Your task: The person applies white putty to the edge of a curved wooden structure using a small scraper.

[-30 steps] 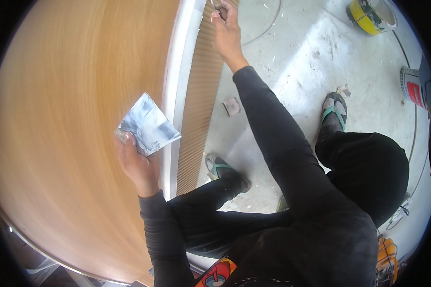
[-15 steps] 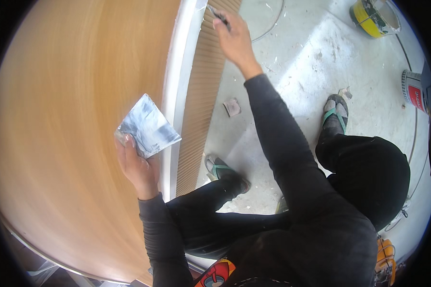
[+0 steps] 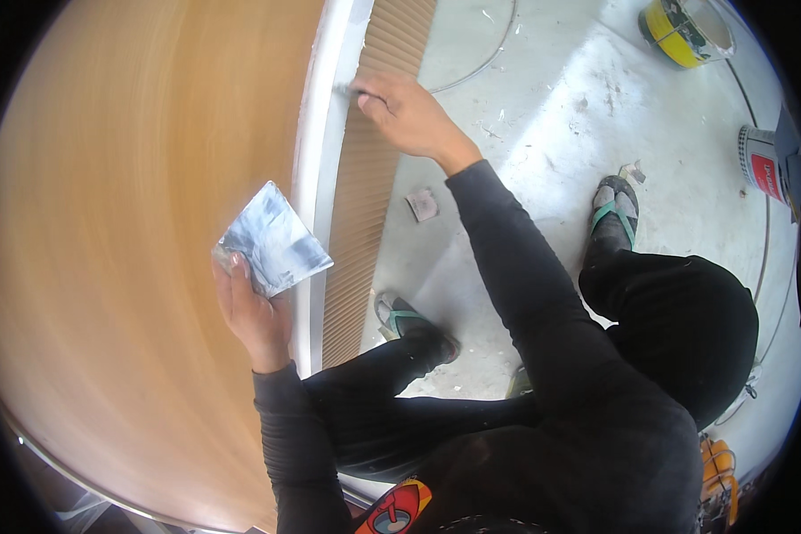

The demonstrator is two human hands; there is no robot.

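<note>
A right hand (image 3: 411, 114), fingers clamped on a small blade (image 3: 347, 90), fills the white edge strip (image 3: 316, 205) at twelve o'clock, its lower run apparently coated, while the left hand (image 3: 251, 311) grips a smeared metal plate (image 3: 271, 238).

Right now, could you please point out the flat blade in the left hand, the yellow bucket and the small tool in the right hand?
flat blade (image 3: 274, 238), head view, middle of its smeared face.
yellow bucket (image 3: 676, 31), head view, its side wall.
small tool (image 3: 347, 90), head view, the tip beyond the fingers.

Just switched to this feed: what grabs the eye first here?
The big wooden panel fills the left, edged by a white strip. The left hand holds a smeared square metal plate before it. Higher up, the right hand presses a small tool against the strip, beside the ribbed panel.
</note>
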